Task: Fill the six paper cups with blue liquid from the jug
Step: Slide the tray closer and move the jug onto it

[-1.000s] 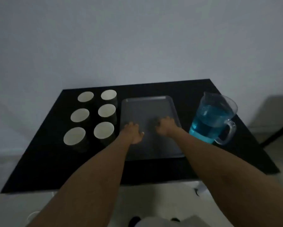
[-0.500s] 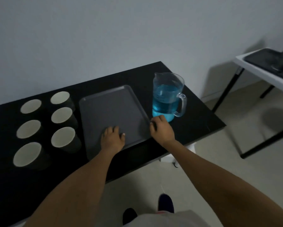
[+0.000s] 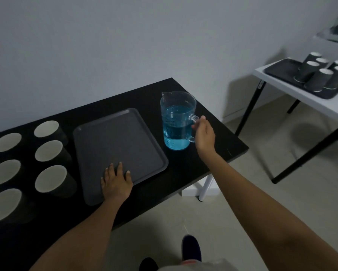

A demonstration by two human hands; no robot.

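the jug (image 3: 177, 122), part full of blue liquid, stands upright on the black tabletop (image 3: 213, 153), right of the tray (image 3: 121, 141). right hand (image 3: 204, 133) is at its handle, grip not closed. left hand (image 3: 116, 182) lies flat, fingers apart, on the tray's near edge. six empty cups (image 3: 49, 152) stand left of the tray.

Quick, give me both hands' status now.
Left hand: open, flat on the tray.
Right hand: at the jug handle, grip not yet closed.

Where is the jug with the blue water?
The jug stands on the black table, just right of the grey tray, with the right hand at its handle.
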